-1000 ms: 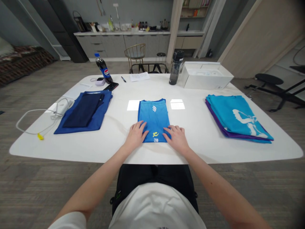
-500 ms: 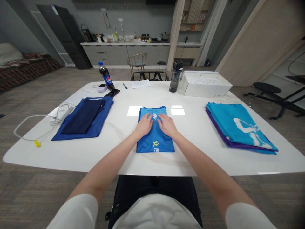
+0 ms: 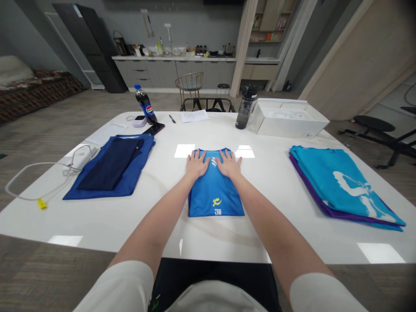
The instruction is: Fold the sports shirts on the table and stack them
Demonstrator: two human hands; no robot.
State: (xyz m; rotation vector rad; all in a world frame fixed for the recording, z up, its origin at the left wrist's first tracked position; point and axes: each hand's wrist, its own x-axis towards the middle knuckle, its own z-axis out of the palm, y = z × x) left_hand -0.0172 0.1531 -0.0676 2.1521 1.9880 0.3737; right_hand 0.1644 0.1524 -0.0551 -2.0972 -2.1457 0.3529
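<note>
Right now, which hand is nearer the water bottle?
The right hand, short of the water bottle and slightly left; the left hand is farther left. Both rest on the blue shirt.

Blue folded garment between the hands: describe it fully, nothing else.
The blue folded garment lies flat, near the middle of the white table's near side. It looks like smooth, thin fabric, with darker blue at its far edge. A white logo shows between the hands; a yellow mark and white lettering sit by the near edge. The left hand and right hand rest on its far part.
</note>
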